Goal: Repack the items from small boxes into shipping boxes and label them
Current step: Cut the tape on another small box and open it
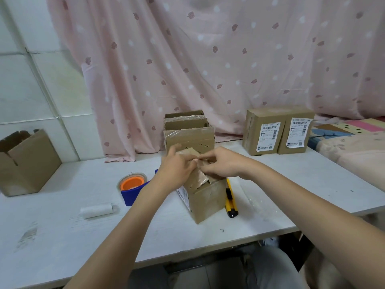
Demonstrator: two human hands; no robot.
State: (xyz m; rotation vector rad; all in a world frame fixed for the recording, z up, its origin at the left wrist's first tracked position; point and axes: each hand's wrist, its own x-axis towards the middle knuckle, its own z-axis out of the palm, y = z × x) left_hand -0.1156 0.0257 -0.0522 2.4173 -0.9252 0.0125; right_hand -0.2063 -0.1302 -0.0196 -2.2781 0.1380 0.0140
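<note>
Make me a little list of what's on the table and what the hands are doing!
hands: left hand and right hand both hold flaps of the small box
beside box: yellow knife, on its right
tape: blue dispenser, left of box
white roll: near left
labelled boxes: back right
open box: far left

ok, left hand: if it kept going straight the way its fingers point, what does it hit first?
Likely the open brown cardboard box standing behind the taped one it's working on; left hand points away, toward it. Depth unclear.
</note>
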